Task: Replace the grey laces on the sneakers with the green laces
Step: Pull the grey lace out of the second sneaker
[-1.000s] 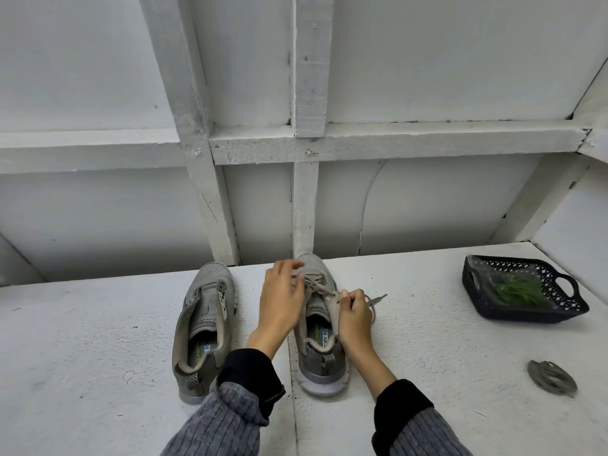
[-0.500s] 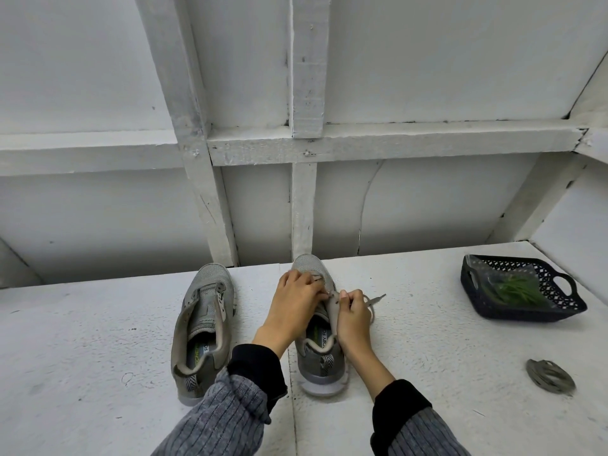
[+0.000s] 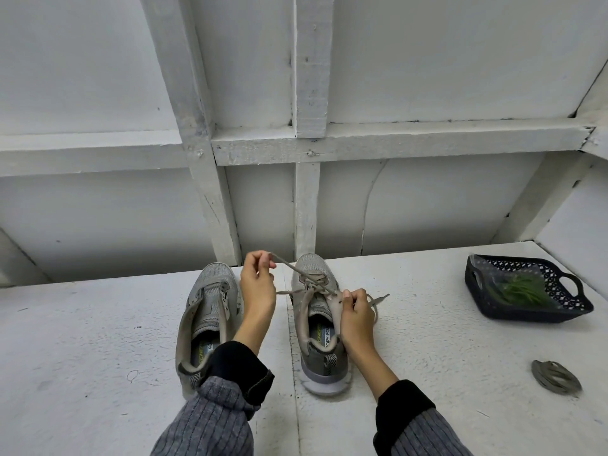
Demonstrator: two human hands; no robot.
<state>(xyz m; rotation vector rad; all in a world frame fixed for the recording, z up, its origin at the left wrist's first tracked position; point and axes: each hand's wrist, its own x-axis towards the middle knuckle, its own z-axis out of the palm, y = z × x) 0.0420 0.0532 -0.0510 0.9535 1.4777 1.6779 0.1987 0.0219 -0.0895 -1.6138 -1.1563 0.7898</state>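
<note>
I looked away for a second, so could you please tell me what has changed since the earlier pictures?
The left hand has lifted up and away from the right sneaker, pulling a length of the grey lace out with it. The right hand still pinches the lace beside the eyelets. The left sneaker, basket and coiled lace have not moved.

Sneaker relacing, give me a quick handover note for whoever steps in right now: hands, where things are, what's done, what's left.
Left hand pinches a strand of grey lace, pulled up and away from the right sneaker.
Right hand grips that shoe's side at the eyelets, with lace at its fingers.
Left sneaker shows no lace; a coiled grey lace lies on the table to the right.
Green laces sit bagged in the dark basket, far right.
Left: finish unlacing the right sneaker, then thread green laces into both.
</note>
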